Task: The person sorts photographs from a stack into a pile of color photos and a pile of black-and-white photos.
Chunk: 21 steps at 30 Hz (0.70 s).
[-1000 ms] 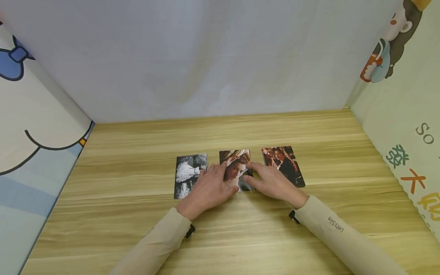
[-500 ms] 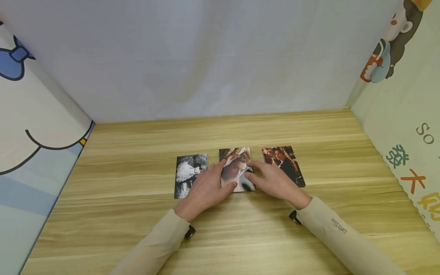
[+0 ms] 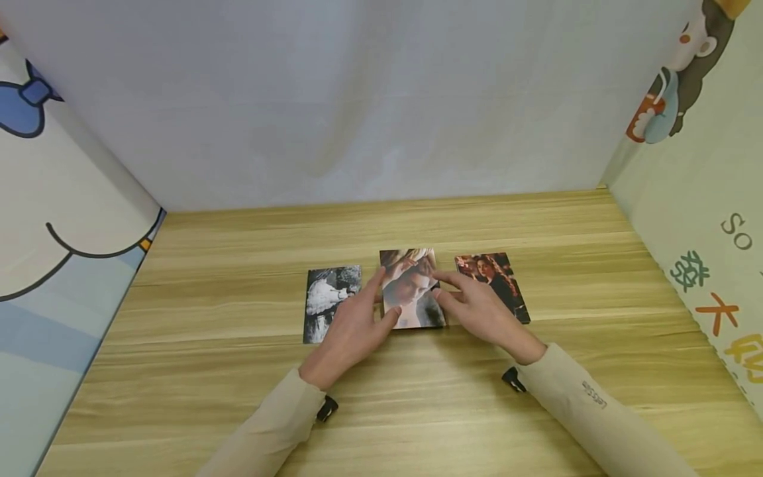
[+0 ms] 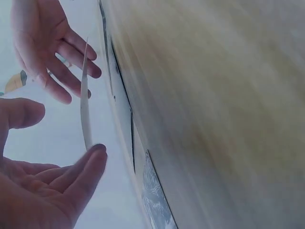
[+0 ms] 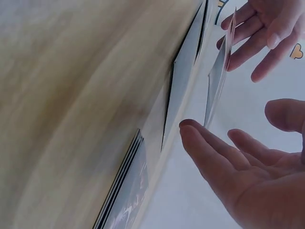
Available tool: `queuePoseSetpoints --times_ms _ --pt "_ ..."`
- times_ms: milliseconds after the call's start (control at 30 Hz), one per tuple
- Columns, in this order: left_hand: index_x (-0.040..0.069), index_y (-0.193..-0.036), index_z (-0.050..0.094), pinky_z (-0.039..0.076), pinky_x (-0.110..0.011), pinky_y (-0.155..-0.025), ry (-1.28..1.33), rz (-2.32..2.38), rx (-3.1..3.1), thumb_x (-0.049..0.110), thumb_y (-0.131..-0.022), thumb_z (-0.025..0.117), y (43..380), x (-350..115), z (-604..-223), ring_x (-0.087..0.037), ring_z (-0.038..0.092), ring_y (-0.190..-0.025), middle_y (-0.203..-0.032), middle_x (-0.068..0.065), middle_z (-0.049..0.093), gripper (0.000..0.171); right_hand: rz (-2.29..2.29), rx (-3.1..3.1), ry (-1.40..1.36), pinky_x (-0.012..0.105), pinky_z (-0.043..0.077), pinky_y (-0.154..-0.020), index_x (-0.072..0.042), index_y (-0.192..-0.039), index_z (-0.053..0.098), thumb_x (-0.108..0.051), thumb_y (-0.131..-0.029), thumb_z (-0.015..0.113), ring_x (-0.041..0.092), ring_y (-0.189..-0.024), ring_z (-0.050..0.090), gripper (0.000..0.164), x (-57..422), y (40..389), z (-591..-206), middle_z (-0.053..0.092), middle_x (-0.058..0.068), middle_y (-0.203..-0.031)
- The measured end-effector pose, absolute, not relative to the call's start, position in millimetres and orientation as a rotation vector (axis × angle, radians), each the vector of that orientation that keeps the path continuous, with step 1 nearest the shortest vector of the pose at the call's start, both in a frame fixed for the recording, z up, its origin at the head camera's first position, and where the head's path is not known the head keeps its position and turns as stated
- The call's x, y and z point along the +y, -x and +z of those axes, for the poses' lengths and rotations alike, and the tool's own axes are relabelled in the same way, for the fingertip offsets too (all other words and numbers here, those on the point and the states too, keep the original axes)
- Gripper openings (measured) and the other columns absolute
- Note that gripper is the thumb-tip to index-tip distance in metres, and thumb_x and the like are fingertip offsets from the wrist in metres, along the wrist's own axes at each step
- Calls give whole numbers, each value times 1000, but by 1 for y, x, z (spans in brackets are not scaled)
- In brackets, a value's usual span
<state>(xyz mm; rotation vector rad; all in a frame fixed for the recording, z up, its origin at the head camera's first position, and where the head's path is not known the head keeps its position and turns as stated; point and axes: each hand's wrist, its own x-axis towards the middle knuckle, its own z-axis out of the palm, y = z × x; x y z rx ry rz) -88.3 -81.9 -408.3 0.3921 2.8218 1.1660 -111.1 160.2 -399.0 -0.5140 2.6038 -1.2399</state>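
A photo card (image 3: 411, 295) with a person's portrait is raised off the table between my two hands, seen edge-on in both wrist views. Fingertips of my left hand (image 3: 357, 324) touch its left edge; its thumb stands apart from the card in the left wrist view. At the opposite edge are the fingertips of my right hand (image 3: 479, 311), its thumb likewise apart in the right wrist view. Below the raised card, another card (image 5: 183, 81) lies on the table. A black-and-white photo card (image 3: 324, 295) lies at left, partly behind my left hand. A stack of dark-toned photo cards (image 3: 501, 278) lies at right.
The wood-grain table (image 3: 238, 265) meets a plain pale backdrop (image 3: 268, 99) at its far edge. Cartoon-printed panels stand on the left (image 3: 77, 185) and right (image 3: 691, 199). Dark wrist devices show below both sleeves.
The middle photo card has risen off the table and shifted slightly away from me. Both hands have moved outward a little, uncovering more of it. The side cards stay put.
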Motion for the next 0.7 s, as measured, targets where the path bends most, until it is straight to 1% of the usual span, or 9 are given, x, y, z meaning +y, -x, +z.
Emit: queuePoseSetpoints --times_ms 67,133,267,333,500,700 --pt "0 -161 31 58 -49 -93 -409 1199 2827 25 -98 68 88 -82 -408 -33 72 -109 -125 -19 71 76 -1260 2607 512 54 59 -92 -4 -151 52 -31 -108 55 43 -115 67 50 160 110 -399 54 21 -149" --pt "-1 -159 33 61 -46 -87 -431 1241 2830 20 -99 68 87 -83 -409 -31 74 -105 -127 -19 70 73 -1275 2613 508 54 59 -90 -5 -150 52 -29 -108 56 42 -114 68 49 160 110 -398 54 20 -149" --pt "-2 -157 37 64 -38 -77 -450 1335 2833 11 -97 69 86 -83 -408 -29 76 -98 -141 -20 61 69 -1293 2632 492 53 59 -90 -4 -149 53 -27 -107 57 40 -112 69 48 160 109 -398 55 21 -148" --pt "-4 -155 39 64 -33 -74 -463 1373 2848 7 -96 70 86 -82 -408 -28 76 -96 -144 -21 58 68 -1304 2641 482 53 59 -91 -4 -148 55 -26 -107 58 39 -113 69 47 161 108 -397 56 21 -147" --pt "-4 -153 43 63 -29 -71 -466 1444 2877 1 -93 71 86 -82 -408 -27 77 -93 -143 -19 60 66 -1346 2651 466 52 58 -95 -3 -146 56 -21 -105 62 39 -115 68 45 162 107 -394 57 20 -146" --pt "-4 -151 46 63 -27 -70 -454 1509 2874 -1 -93 71 85 -81 -408 -27 77 -89 -140 -19 62 64 -1369 2686 442 50 59 -93 -2 -144 58 -17 -103 64 39 -113 69 43 164 107 -392 60 19 -144"
